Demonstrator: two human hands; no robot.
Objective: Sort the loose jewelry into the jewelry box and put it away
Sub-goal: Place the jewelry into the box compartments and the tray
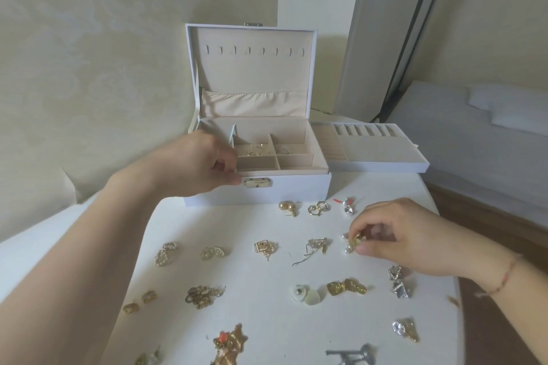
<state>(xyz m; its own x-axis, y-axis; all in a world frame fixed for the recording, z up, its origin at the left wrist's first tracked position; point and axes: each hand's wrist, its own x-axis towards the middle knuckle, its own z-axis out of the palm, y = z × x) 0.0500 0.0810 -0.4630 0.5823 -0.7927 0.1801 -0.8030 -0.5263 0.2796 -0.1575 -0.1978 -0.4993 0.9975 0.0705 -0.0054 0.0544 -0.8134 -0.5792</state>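
I see left hand (204, 164) gripping white jewelry box (284, 187) front rim at 11 o'clock, steadying it; right hand (394, 235) pinching gold pearl earring (353, 243) at 3 o'clock, likely next for box.

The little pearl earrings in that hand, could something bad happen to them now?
Maybe. The right hand only pinches the pearl earrings at the fingertips, so one could slip and roll off the table. The hand also sits close to the dangly earrings, so lifting might snag them. The jewelry box is a reach away past other pairs, so a drop could mix them.
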